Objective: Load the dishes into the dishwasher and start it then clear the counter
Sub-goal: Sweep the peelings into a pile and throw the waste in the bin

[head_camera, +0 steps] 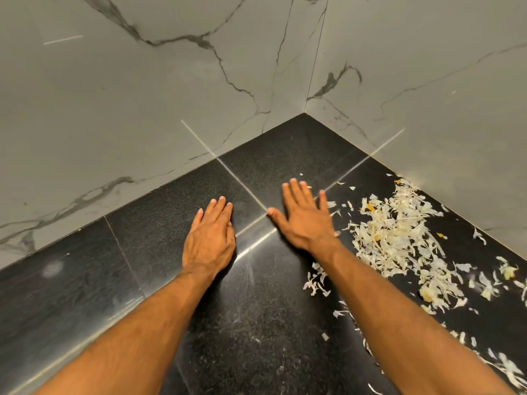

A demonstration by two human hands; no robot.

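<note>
Black speckled stone makes up the counter [256, 323], and both hands lie palm down on it, near its far corner. The left hand [209, 238] has its fingers [218, 208] straight and pressed close together, flat against the stone, holding nothing. The right hand [303, 215] is spread wider, thumb out to the left and fingers fanned toward the far corner, also flat on the stone and holding nothing; its outer edge sits just beside a heap of pale peelings [399, 238]. Both bare forearms reach in from the near edge.

The peelings are thin, white and papery with a few yellow bits, piled along the counter's right side against the right wall [427, 81] and trailing in loose flakes toward the near right corner. A few stray flakes lie between the right forearm and the heap.

Grey marble-patterned tiles with dark veins cover the left wall [114, 95] and the right wall, which meet at the counter's far corner. Thin seams cross the stone, and bright streaks of light reflect off it between the hands.

The counter's left half and its middle, toward the near edge, carry only faint smears and dust. No dishes or dishwasher show in this view.
</note>
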